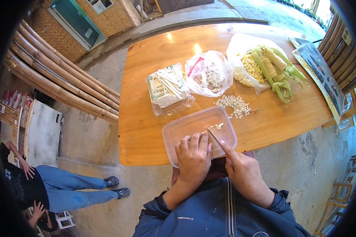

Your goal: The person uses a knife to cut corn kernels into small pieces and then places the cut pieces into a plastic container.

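Note:
My left hand (192, 157) presses its curled fingertips onto a clear plastic lid (181, 133) at the table's near edge. A pale strip is pinned beneath them, mostly hidden by the fingers. My right hand (244, 170) grips a small knife (216, 138), its forefinger stretched along the back of the blade. The blade's tip lies beside my left fingertips. A few small cut pieces (219, 126) rest on the lid, just past the knife. Beyond the lid's far right corner, a pile of little white pieces (233, 105) sits on the wood.
On the wooden table (142, 127) lies a plastic-wrapped pack (163, 89) topped with pale strips. Beside it is a plastic bag (209, 74) with greyish bits. Corn kernels (252, 68) fill another bag, with husked cobs (273, 60) on it. A person (68, 189) stands left.

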`<state>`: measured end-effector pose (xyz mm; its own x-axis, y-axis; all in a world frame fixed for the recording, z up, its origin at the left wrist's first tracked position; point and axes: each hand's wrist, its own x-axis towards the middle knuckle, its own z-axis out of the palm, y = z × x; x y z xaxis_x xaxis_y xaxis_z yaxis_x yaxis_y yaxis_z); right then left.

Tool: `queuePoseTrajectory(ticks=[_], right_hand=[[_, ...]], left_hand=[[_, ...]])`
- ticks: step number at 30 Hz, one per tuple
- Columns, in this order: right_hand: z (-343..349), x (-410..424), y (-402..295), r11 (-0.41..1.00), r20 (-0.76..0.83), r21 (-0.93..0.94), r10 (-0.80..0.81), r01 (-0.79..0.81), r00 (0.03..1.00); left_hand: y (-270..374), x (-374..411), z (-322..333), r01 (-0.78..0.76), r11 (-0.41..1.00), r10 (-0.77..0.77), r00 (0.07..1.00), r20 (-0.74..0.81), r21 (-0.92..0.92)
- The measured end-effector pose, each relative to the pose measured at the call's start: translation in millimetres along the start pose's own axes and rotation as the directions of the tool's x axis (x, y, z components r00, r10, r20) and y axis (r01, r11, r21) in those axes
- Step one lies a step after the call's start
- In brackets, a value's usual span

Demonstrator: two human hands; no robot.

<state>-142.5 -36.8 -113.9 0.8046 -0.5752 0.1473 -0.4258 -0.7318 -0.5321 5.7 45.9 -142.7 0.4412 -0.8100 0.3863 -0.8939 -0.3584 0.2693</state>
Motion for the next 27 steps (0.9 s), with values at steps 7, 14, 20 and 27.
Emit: queuePoseTrajectory(ticks=[7,14,20,27], right_hand=[[2,-1,1,0.996,0.070,-0.088,-0.026,0.032,0.997],[1,-1,-17,0.969,0.186,-0.244,0.092,-0.045,0.978],[2,-7,-6,0.985,0.086,-0.173,0.009,0.006,0.996],[2,-4,-1,0.999,0.056,-0.011,-0.036,0.037,0.998]], left_hand=[[-1,0,0,-0.023,0.999,0.022,1.000,0.006,0.039],[-4,-1,3,-0.040,0.999,0.040,0.999,0.003,0.019],[-6,-4,3,-0.037,0.999,0.036,0.999,-0.029,-0.013],[-7,-4,5,-0.036,0.998,0.033,0.998,-0.048,-0.058]])
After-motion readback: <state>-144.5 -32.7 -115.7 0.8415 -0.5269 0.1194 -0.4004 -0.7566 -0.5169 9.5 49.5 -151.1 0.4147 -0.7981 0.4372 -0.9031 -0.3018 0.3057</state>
